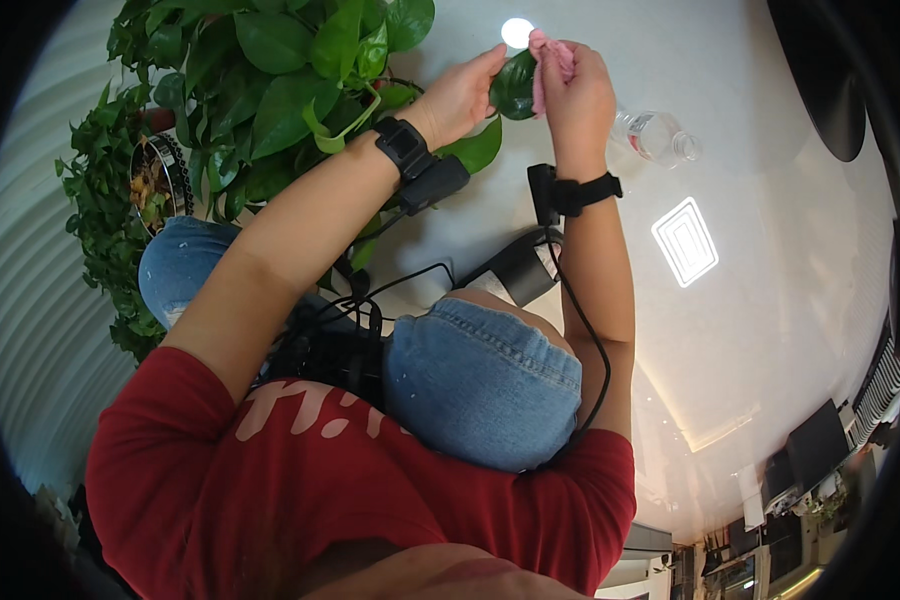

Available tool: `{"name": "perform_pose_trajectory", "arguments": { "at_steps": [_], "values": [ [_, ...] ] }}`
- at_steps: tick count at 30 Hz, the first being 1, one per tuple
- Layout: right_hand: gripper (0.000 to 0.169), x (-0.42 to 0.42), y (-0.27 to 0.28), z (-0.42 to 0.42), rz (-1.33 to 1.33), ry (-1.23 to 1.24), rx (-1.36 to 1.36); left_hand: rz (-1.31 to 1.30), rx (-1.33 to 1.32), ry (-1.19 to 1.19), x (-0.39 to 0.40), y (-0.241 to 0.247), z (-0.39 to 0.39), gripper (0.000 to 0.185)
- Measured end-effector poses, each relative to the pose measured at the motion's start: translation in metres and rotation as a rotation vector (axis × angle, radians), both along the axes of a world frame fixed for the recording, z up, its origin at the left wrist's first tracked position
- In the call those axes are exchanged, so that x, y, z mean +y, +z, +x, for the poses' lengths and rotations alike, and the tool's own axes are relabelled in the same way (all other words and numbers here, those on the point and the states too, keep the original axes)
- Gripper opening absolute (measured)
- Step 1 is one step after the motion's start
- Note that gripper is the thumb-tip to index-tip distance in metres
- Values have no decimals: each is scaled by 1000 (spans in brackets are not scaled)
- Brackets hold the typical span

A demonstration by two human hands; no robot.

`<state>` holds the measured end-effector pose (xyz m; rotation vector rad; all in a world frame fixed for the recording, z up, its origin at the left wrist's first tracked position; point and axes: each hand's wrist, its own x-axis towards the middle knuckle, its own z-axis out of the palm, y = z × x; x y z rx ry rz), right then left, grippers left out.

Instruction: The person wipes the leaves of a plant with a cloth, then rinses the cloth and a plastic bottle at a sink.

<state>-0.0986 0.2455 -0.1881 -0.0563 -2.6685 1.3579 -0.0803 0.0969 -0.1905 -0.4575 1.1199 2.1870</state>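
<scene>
A single glossy pothos leaf is between my two hands. My left hand holds the leaf at its left edge, with some fingers hidden behind it. A pink cloth is bunched in my right hand and touches the leaf's right side. The large pothos plant spreads to the left of my hands, its leaves overlapping. On the floor beside my right wrist lies a clear plastic bottle with an open mouth and a label; my hand hides its other end.
A pot with dry leaves in it stands among trailing foliage, near a ribbed white wall. Black cables run between my denim-covered knees. A dark shoe rests on the shiny floor, which reflects lights. Dark furniture stands at upper right.
</scene>
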Motion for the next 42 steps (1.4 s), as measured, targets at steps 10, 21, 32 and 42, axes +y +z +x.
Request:
{"name": "perform_pose_trajectory", "arguments": {
  "at_steps": [10,21,32,42],
  "values": [
    [15,-21,0,36,-88,300,61,28,-185,165,0,5,-2,57],
    [9,7,7,-8,136,89,99,-17,-62,215,0,11,18,58],
    [18,-39,62,-27,-31,444,248,140,-62,822,-24,29,14,73],
    [17,-94,24,-14,79,555,187,201,-142,776,-34,32,22,30]
  ]
}}
